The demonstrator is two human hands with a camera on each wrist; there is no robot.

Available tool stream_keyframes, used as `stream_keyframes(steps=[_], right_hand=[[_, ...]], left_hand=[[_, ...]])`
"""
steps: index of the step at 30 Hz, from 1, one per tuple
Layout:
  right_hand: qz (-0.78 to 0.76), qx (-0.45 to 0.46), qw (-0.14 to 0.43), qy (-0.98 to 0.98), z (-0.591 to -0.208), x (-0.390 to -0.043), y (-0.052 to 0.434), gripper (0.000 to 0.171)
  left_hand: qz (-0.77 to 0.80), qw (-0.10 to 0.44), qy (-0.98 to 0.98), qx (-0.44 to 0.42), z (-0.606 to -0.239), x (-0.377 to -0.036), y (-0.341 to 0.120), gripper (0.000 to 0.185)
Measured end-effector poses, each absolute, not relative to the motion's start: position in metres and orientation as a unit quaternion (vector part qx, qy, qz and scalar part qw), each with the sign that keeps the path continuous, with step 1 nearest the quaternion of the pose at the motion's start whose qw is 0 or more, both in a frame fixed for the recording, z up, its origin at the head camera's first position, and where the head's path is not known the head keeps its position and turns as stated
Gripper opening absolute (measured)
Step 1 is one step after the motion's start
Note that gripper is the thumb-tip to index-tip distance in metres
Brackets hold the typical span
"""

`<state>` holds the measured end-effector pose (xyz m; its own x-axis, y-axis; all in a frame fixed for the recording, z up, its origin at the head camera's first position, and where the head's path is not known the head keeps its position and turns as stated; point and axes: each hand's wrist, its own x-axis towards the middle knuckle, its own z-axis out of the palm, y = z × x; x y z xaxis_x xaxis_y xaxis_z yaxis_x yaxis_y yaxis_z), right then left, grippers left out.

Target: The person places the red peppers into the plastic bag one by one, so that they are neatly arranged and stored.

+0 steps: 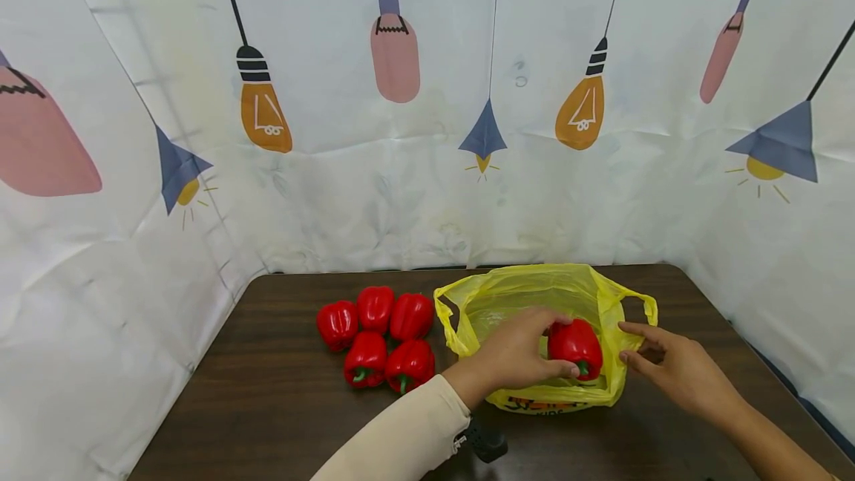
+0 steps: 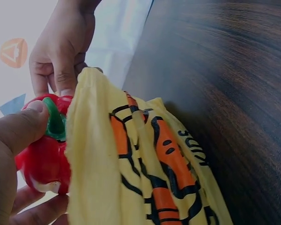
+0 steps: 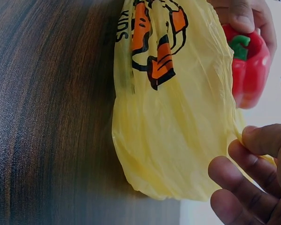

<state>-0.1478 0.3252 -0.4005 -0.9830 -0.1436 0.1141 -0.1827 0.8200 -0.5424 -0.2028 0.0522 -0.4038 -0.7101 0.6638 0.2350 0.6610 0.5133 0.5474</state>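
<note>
A glossy red bell pepper (image 1: 575, 348) with a green stem is gripped in my left hand (image 1: 517, 351), over the mouth of a yellow plastic bag (image 1: 548, 288). In the left wrist view, the left thumb presses beside the pepper's stem (image 2: 54, 117) while other fingers curl beneath it. My right hand (image 1: 688, 373) pinches the bag's right rim between thumb and fingers; the right wrist view shows this pinch near the bag's edge (image 3: 234, 119). Orange and black print with "KIDS" marks the bag's front.
Several red bell peppers (image 1: 366, 356) lie grouped on the dark wooden table (image 1: 267, 392), left of the bag. A white sheet with printed lamps (image 1: 427, 191) hangs behind the table and along both sides. A black device (image 1: 485, 442) sits under the left wrist.
</note>
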Motion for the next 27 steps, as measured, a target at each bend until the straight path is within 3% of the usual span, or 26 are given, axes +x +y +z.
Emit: stream_keyframes(steps=[27], right_hand=[[0.279,0.085,0.044,-0.956,-0.400,-0.148,0.327,0.056]], left_hand=[[0.284,0.010,0.889,0.359,-0.422,-0.200,0.074,0.066]])
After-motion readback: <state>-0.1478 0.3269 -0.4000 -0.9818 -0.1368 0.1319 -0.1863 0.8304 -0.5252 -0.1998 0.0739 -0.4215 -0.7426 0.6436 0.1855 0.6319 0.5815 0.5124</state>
